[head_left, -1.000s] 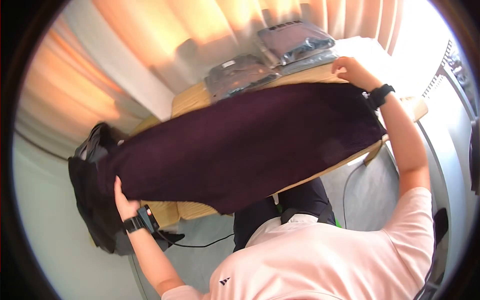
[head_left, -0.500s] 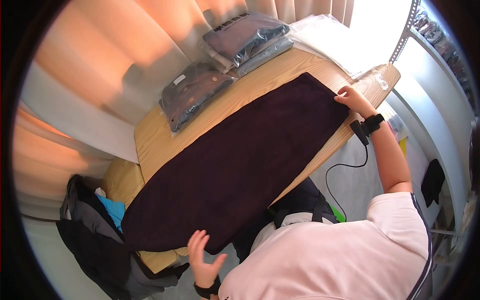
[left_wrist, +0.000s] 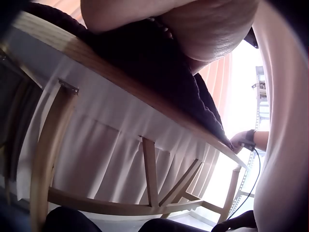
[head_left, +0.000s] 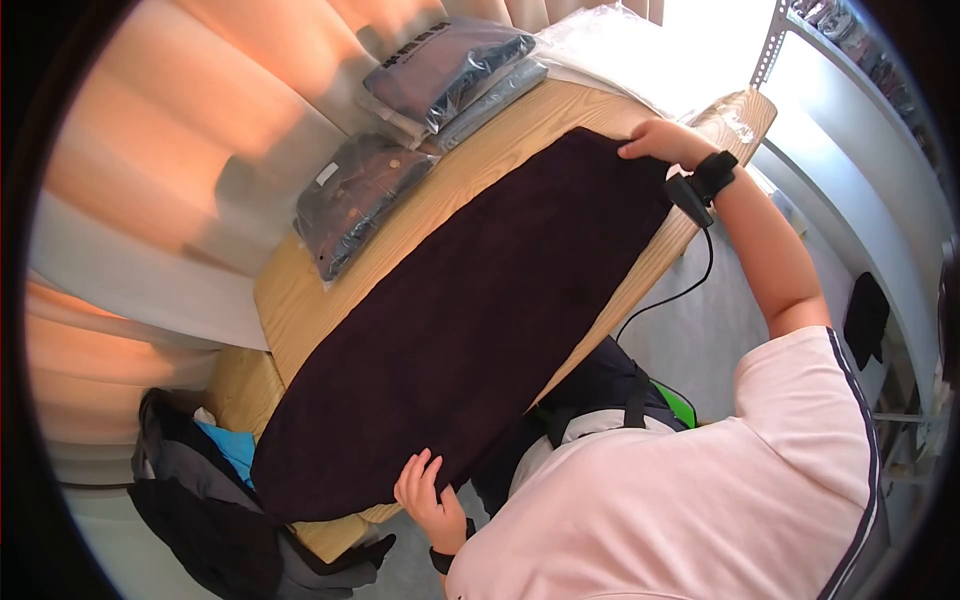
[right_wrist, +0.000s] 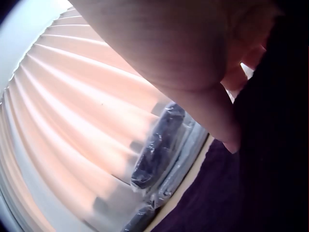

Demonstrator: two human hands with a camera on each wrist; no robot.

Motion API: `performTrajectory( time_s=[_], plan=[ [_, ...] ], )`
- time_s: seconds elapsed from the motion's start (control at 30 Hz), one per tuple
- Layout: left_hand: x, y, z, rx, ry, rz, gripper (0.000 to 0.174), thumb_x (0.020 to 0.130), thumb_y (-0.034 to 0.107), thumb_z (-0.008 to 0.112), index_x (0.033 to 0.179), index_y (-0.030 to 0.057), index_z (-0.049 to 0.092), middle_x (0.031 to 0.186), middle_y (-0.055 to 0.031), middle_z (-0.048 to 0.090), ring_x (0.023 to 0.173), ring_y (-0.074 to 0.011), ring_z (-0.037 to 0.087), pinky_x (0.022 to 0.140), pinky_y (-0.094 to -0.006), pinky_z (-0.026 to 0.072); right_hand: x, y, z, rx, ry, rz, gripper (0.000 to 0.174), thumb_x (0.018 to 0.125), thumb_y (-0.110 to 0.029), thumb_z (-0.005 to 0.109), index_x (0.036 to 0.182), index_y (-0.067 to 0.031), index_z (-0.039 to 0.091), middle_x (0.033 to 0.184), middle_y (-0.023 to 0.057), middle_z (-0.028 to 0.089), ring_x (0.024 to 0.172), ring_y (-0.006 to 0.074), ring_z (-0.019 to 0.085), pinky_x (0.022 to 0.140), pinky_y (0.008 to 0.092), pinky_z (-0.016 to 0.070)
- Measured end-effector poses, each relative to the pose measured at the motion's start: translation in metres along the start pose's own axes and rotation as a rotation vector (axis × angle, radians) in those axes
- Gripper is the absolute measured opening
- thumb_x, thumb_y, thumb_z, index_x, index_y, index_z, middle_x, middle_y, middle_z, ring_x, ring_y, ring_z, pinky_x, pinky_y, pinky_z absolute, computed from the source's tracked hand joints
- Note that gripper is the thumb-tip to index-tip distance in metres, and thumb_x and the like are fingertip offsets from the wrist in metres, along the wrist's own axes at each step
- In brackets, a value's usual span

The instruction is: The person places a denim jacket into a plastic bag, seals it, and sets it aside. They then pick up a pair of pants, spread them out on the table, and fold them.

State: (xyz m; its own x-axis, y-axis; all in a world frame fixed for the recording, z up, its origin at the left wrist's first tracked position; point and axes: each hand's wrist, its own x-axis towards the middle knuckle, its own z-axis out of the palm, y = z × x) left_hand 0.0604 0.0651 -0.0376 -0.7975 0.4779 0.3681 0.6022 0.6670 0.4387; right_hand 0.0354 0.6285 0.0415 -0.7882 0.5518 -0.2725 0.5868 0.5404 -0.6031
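A long dark purple cloth [head_left: 450, 340] lies spread flat along a wooden table [head_left: 290, 290]. At its far right end my right hand [head_left: 668, 143] pinches the edge; in the right wrist view the thumb [right_wrist: 227, 133] presses against the fabric. My left hand [head_left: 432, 500] rests on the near edge at the lower left, its fingers straight and slightly spread. In the left wrist view this hand covers part of the cloth [left_wrist: 140, 58], which hangs a little over the table's side.
Clear-bagged folded clothes [head_left: 365, 195] lie along the table's back by the curtain [head_left: 200, 130], beside a second bagged stack [head_left: 450, 75]. Dark clothes [head_left: 210, 520] are heaped at the left end near a blue item [head_left: 228, 450]. A black cable [head_left: 665, 295] trails from the right wrist.
The cloth was first held raised and stretched between both hands, then came down flat on the table. My left hand let go of the left end and moved right along the near edge.
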Motion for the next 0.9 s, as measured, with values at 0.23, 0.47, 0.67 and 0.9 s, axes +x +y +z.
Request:
performTrajectory(
  time_s=[0.23, 0.47, 0.67, 0.9],
  plan=[
    [0.002, 0.001, 0.002, 0.019, 0.044, 0.021, 0.036, 0.067, -0.002, 0.05, 0.099, 0.0026, 0.064, 0.115, -0.0088, 0.062, 0.111, -0.0291, 0.053, 0.097, -0.0427, 0.032, -0.013, 0.011, 0.027, 0.346, -0.02, 0.19, 0.044, 0.081, -0.033, 0.07, 0.11, -0.0002, 0.064, 0.094, 0.0126, 0.068, 0.087, 0.0254, 0.064, 0.073, 0.0366, 0.0511],
    [0.025, 0.009, 0.01, -0.058, 0.128, -0.017, 0.035, 0.071, -0.008, 0.046, 0.1, 0.0009, 0.064, 0.109, -0.0106, 0.063, 0.108, -0.0295, 0.055, 0.096, -0.04, 0.0348, 0.027, 0.015, 0.013, -0.079, 0.277, -0.395, 0.044, 0.088, -0.038, 0.062, 0.106, 0.0022, 0.063, 0.09, 0.0151, 0.068, 0.084, 0.0265, 0.065, 0.078, 0.0377, 0.049],
    [0.054, 0.042, 0.002, -0.19, 0.166, -0.006, 0.035, 0.066, -0.016, 0.052, 0.095, -0.0007, 0.066, 0.1, -0.012, 0.065, 0.096, -0.0287, 0.058, 0.084, -0.037, 0.0456, 0.06, 0.011, -0.05, 0.202, 0.389, -0.54, 0.042, 0.084, -0.037, 0.068, 0.102, 0.0004, 0.065, 0.084, 0.0111, 0.068, 0.079, 0.0172, 0.064, 0.074, 0.0331, 0.0505],
    [0.051, 0.042, 0.011, -0.154, -0.08, 0.074, 0.036, 0.061, -0.011, 0.054, 0.093, 0.0019, 0.065, 0.097, -0.01, 0.058, 0.094, -0.029, 0.053, 0.084, -0.0386, 0.0422, 0.093, 0.092, -0.01, -0.117, 0.202, -0.165, 0.035, 0.083, -0.036, 0.067, 0.091, -0.0017, 0.067, 0.074, 0.0068, 0.064, 0.072, 0.0162, 0.058, 0.067, 0.0324, 0.0468]
  ],
)
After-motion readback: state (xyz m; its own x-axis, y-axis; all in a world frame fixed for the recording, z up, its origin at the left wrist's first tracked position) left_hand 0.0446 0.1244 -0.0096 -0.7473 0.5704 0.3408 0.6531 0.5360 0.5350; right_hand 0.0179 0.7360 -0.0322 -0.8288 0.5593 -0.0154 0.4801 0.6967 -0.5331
